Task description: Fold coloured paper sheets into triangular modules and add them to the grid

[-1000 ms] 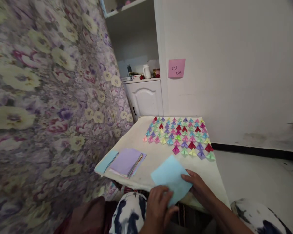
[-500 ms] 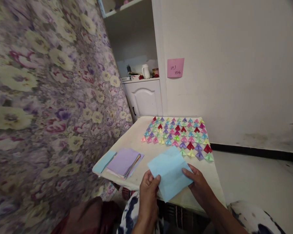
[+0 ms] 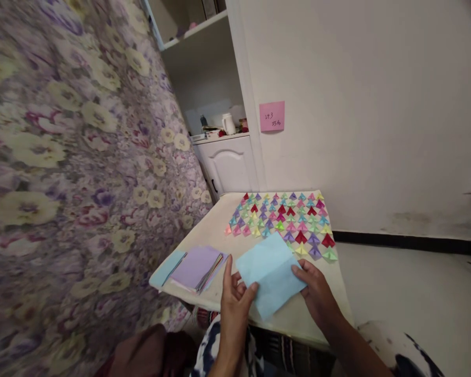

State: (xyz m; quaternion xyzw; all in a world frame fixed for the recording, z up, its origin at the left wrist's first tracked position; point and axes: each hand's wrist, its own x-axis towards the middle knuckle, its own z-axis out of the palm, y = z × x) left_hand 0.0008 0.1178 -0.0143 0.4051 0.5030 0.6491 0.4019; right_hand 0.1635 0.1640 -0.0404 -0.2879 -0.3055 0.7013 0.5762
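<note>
Both hands hold a light blue square of paper (image 3: pixel 270 269) with a crease across it, tilted a little above the near edge of a small cream table (image 3: pixel 215 230). My left hand (image 3: pixel 234 302) pinches its near left corner, thumb on top and forefinger stretched out. My right hand (image 3: pixel 316 291) grips its right edge with curled fingers. Beyond the sheet, several small folded paper shapes (image 3: pixel 284 222) in red, purple, green, pink and blue stand in rows on the table's far half.
A stack of coloured paper sheets (image 3: pixel 198 268), lilac on top, lies at the table's left, with a blue strip (image 3: pixel 167 268) beside it. Flowered fabric (image 3: pixel 74 173) fills the left. A white cupboard (image 3: pixel 230 162) and a wall with a pink note (image 3: pixel 272 116) stand behind.
The blue sheet has been lifted off the table edge and turned upward between both hands. My left hand moved from under its near corner to its left side.
</note>
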